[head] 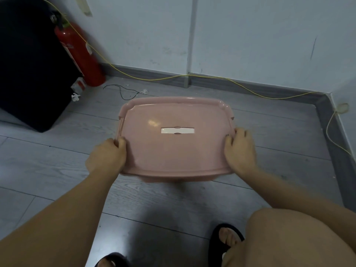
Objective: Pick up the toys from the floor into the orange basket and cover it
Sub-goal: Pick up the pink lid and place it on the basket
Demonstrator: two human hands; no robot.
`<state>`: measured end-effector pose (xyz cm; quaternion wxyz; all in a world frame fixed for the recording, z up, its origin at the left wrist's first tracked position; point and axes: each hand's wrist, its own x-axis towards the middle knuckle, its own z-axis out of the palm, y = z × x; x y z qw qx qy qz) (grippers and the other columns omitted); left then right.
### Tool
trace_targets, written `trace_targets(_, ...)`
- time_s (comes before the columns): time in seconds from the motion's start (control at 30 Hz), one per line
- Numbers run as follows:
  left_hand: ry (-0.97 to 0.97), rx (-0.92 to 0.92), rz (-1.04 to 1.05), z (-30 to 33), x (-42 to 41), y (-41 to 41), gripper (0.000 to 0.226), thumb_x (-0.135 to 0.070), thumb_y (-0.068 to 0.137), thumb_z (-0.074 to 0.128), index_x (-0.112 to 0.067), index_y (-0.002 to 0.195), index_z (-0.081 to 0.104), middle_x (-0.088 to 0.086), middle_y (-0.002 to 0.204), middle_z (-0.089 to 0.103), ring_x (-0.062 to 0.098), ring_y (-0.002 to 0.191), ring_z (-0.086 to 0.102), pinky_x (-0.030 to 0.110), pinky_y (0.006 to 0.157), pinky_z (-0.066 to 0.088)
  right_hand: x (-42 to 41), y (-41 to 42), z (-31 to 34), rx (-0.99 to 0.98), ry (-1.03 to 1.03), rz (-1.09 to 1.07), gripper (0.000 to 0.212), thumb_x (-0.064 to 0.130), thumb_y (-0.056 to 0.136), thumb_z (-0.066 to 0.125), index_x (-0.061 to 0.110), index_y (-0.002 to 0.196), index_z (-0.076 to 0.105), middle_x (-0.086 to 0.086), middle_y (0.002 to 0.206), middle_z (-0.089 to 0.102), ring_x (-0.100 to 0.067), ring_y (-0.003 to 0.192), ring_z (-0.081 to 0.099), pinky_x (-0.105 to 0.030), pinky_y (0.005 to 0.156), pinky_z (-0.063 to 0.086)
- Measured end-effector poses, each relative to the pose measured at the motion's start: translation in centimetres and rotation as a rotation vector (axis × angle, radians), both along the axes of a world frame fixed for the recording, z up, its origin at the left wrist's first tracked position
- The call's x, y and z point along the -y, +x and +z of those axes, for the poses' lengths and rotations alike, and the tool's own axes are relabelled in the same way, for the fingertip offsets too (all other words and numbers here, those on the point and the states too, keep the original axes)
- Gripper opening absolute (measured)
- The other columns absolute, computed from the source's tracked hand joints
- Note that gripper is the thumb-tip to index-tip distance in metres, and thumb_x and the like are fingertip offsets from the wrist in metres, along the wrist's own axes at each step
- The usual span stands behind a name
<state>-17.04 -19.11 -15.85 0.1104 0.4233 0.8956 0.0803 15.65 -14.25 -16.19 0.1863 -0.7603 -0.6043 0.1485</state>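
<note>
A pinkish-orange lid (pixel 173 149) with a white slot in its middle lies flat on top of the basket (pixel 179 178), of which only a strip shows under the lid's near edge. My left hand (pixel 107 156) grips the lid's left edge, fingers curled over the rim. My right hand (pixel 239 151) holds the right edge the same way. The basket's inside and any toys are hidden by the lid.
A red fire extinguisher (pixel 79 54) leans against a black cabinet (pixel 28 64) at the back left. A yellow cable (pixel 192 76) runs along the baseboard, and a thin black wire (pixel 123 93) lies on the grey floor. My knee (pixel 289 234) and sandalled feet are at the bottom.
</note>
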Motion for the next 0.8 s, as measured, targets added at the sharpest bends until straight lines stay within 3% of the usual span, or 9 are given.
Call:
trace_targets(0.1,0.1,0.183,0.004,-0.7,-0.9,0.9,0.038,-0.038,0.097,0.032,-0.007,0.116,0.047,0.024,0.112,0.058,0.041,0.1,0.055,0.046,0.082,0.042,0.0,-0.3,-0.3,-0.001,-0.047,0.015,0.023,0.025,0.102,0.039,0.005,0.11,0.045,-0.019,0.112,0.053,-0.038,0.099,0.055,-0.036,0.072,0.031)
trace_targets(0.17,0.094,0.218,0.013,-0.9,-1.6,1.0,0.046,-0.044,0.096,0.034,-0.007,0.122,0.045,0.025,0.117,0.058,0.042,0.106,0.055,0.048,0.087,0.042,-0.8,-0.3,-0.3,-0.022,-0.049,0.018,0.023,0.025,0.102,0.037,0.005,0.111,0.044,-0.02,0.111,0.055,-0.039,0.098,0.056,-0.037,0.07,0.034)
trace_targets(0.33,0.055,0.136,0.011,-1.0,-3.1,1.0,0.06,-0.062,0.091,0.035,-0.008,0.113,0.05,0.022,0.111,0.061,0.041,0.103,0.057,0.047,0.086,0.043,-3.3,0.0,-0.8,-0.039,-0.033,0.067,0.039,0.026,0.103,0.033,0.014,0.14,0.04,-0.02,0.124,0.056,-0.041,0.107,0.056,-0.043,0.08,0.043)
trace_targets(0.5,0.097,0.19,-0.004,-1.9,-3.9,1.4,0.053,-0.058,0.094,0.039,-0.007,0.106,0.045,0.025,0.108,0.061,0.042,0.1,0.058,0.045,0.082,0.044,-3.5,0.4,-2.2,-0.049,0.021,0.015,0.038,0.029,0.103,0.032,0.022,0.14,0.04,-0.016,0.11,0.062,-0.036,0.094,0.06,-0.037,0.069,0.038)
trace_targets(0.67,0.106,0.254,0.04,-1.9,-4.2,1.0,0.055,-0.058,0.092,0.044,-0.005,0.107,0.049,0.024,0.107,0.061,0.04,0.099,0.058,0.045,0.083,0.044,-3.6,0.2,-2.3,-0.095,-0.005,-0.029,0.039,0.031,0.102,0.033,0.028,0.14,0.039,-0.018,0.104,0.066,-0.039,0.093,0.062,-0.042,0.072,0.045)
trace_targets(0.8,0.07,0.4,0.081,-1.8,-5.2,0.5,0.058,-0.054,0.09,0.049,-0.002,0.115,0.056,0.021,0.112,0.061,0.038,0.102,0.056,0.042,0.088,0.044,-3.8,0.5,-1.2,-0.275,-0.081,-0.1,0.033,0.031,0.102,0.035,0.032,0.134,0.044,-0.011,0.106,0.066,-0.036,0.1,0.061,-0.037,0.075,0.037)
